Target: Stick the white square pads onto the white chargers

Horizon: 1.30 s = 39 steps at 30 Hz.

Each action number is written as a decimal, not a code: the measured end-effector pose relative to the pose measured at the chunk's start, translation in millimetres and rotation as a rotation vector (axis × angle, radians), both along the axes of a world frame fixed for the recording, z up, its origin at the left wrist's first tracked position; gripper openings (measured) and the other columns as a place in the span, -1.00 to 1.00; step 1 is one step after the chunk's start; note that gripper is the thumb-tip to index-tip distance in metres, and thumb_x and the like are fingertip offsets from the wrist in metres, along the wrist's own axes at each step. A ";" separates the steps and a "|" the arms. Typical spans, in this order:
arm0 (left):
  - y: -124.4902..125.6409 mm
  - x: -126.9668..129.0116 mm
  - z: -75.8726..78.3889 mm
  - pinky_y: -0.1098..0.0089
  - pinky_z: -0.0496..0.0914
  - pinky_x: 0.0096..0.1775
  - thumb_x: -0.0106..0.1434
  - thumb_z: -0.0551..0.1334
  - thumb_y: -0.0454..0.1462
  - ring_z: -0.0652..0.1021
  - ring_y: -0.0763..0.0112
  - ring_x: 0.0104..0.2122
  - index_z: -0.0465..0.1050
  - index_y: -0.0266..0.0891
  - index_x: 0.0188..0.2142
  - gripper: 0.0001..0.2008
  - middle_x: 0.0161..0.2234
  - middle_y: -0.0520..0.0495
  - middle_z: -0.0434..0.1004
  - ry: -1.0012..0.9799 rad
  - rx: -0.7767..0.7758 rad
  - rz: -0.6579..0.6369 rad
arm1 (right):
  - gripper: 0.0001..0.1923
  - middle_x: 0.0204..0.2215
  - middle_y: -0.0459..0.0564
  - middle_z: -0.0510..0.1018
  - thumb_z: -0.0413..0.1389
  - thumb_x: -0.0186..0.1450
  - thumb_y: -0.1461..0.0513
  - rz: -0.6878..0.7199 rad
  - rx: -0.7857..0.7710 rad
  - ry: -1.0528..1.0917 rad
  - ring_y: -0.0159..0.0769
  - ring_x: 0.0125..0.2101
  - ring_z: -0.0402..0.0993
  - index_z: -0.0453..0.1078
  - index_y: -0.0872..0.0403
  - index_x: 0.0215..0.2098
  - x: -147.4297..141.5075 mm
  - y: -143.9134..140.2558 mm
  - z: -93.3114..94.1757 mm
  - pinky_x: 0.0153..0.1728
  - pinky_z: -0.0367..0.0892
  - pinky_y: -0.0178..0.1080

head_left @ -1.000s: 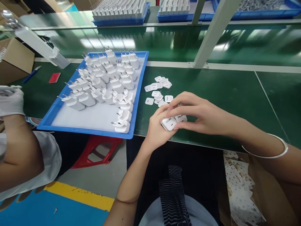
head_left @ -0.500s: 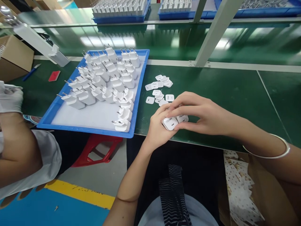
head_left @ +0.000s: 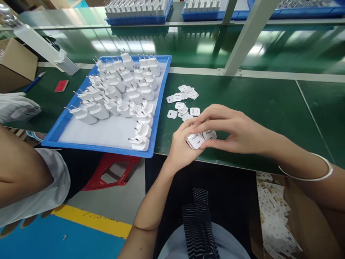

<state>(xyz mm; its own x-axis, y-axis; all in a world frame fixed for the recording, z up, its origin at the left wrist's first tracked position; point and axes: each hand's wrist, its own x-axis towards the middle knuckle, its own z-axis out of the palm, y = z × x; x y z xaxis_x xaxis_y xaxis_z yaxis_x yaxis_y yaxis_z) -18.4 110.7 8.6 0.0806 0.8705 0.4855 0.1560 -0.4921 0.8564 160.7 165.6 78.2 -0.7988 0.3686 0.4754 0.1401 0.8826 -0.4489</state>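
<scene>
Two white charger plugs sit side by side between my hands at the bench's front edge. The nearer charger (head_left: pixel 195 141) shows its printed face and small port slot; the other charger (head_left: pixel 209 135) is partly covered by fingers. My left hand (head_left: pixel 183 145) is wrapped round them from the left. Over the top, my right hand (head_left: pixel 225 126) reaches in from the right, its thumb and fingertips closed on the chargers. Just beyond lie loose white face plates (head_left: pixel 181 105) in small overlapping piles, some with a slot and print.
A blue tray (head_left: pixel 107 149) of white chargers with prongs up stands to the left. At far left are a co-worker's gloved hand (head_left: pixel 18 108), a red card (head_left: pixel 61 86) and a cardboard box (head_left: pixel 16 64). A metal post (head_left: pixel 250 39) rises behind the bench.
The co-worker's gloved hand at the left has moved right, toward the tray. My own hands and the chargers stay almost in the same place.
</scene>
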 end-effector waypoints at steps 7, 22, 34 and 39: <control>0.3 0.1 -0.3 0.28 0.51 0.02 0.11 0.49 -0.27 0.60 0.21 -0.02 0.59 -0.24 -0.14 -0.69 0.01 -0.16 0.57 -0.004 0.016 -0.008 | -0.78 -0.09 0.13 0.58 0.21 0.33 0.27 -0.017 -0.006 0.006 -0.11 -0.07 0.51 0.55 0.08 -0.06 0.4 -0.3 -1.1 -0.08 0.47 -0.09; -0.1 -0.6 0.9 0.26 0.52 0.02 0.12 0.46 -0.31 0.60 0.21 -0.01 0.59 -0.23 -0.18 -0.75 0.02 -0.15 0.57 0.039 -0.004 0.009 | -0.80 -0.07 0.14 0.59 0.23 0.33 0.25 -0.012 -0.019 -0.012 -0.08 -0.04 0.52 0.54 0.08 -0.08 0.0 0.4 -2.0 -0.04 0.48 -0.04; 0.1 -3.9 3.0 0.18 0.52 0.07 0.14 0.48 -0.20 0.61 0.16 0.03 0.60 -0.17 -0.07 -0.65 0.04 -0.17 0.58 -0.020 -0.027 0.077 | -0.70 -0.20 0.05 0.54 0.18 0.36 0.26 -0.105 0.168 0.120 -0.17 -0.20 0.49 0.46 0.02 0.06 -0.3 -4.7 5.5 -0.17 0.46 -0.09; 1.5 -4.8 3.0 0.21 0.53 0.06 0.11 0.50 -0.22 0.63 0.19 0.00 0.61 -0.17 -0.08 -0.64 0.01 -0.14 0.60 -0.043 -0.043 0.087 | -0.82 -0.39 -0.03 0.50 0.09 0.34 0.35 -0.063 0.439 0.078 -0.24 -0.38 0.37 0.46 0.03 -0.13 -8.0 -8.1 -4.7 -0.41 0.34 -0.16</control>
